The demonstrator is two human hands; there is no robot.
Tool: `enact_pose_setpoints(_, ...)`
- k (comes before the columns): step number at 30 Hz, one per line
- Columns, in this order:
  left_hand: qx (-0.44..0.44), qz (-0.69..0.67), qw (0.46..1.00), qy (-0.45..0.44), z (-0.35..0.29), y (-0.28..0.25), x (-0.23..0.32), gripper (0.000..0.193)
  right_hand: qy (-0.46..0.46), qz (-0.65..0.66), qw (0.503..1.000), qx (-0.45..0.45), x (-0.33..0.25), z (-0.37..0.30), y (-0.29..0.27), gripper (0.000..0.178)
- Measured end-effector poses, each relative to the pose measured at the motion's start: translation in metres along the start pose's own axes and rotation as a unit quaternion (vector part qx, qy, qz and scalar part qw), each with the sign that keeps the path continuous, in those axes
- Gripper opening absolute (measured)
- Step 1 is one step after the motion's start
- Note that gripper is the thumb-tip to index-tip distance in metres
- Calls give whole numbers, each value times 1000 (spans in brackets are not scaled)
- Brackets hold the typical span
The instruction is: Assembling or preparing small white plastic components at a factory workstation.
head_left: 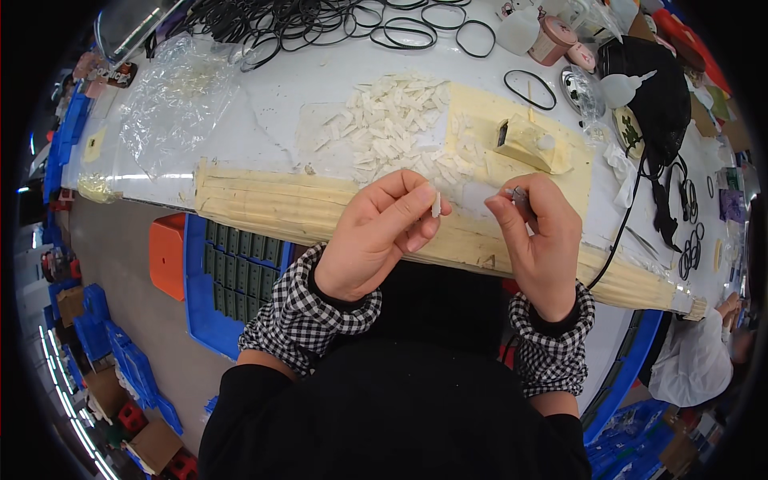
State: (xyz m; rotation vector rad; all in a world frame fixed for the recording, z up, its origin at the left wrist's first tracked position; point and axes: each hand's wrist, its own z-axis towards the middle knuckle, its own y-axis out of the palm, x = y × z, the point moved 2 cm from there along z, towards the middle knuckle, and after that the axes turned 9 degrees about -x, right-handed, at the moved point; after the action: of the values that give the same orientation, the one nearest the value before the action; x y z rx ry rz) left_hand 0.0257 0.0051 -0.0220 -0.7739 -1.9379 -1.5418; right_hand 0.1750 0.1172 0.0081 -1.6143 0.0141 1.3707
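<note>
My left hand (384, 228) pinches a small white strip-shaped piece (436, 206) between thumb and forefinger, above the table's front edge. Level with it on the right, my right hand (544, 236) is closed around a small dark grey, shiny object (518, 194); the fingers partly cover it, and its kind is unclear. The two hands are apart. Just beyond them lies a loose heap of similar white pieces (392, 120). A yellow block-like holder with a dark end (524, 144) rests on a yellow sheet (480, 104) beyond my right hand.
Black rubber loops (404, 34) lie along the far side. Clear plastic film (176, 104) spreads at the left; cups, bottles and a black bag (648, 88) crowd the right. Yellow padding (264, 196) covers the front edge. Below left stand a blue crate (196, 280) and an orange stool (166, 256).
</note>
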Motion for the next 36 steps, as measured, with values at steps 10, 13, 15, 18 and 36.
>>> enact_pose_setpoints(10, 98, 64, 991, 63, -2, -8, 1, 12, -50, -101, 993, -33, 1, 1, 24, 17)
enact_pose_setpoints(13, 110, 65, 989, 73, -2, -8, 3, 12, -66, -117, 991, -25, 5, 1, 27, 20)
enact_pose_setpoints(15, 114, 67, 989, 69, -3, -8, 4, 9, -71, -116, 991, -19, 7, 2, 28, 22)
enact_pose_setpoints(18, 97, 26, 993, 65, -2, -5, 6, 13, -75, -79, 994, 11, 11, 3, 24, 22)
enact_pose_setpoints(36, -4, -43, 999, 27, 3, 9, -3, 14, 20, 227, 974, -10, -16, -7, 19, 9)
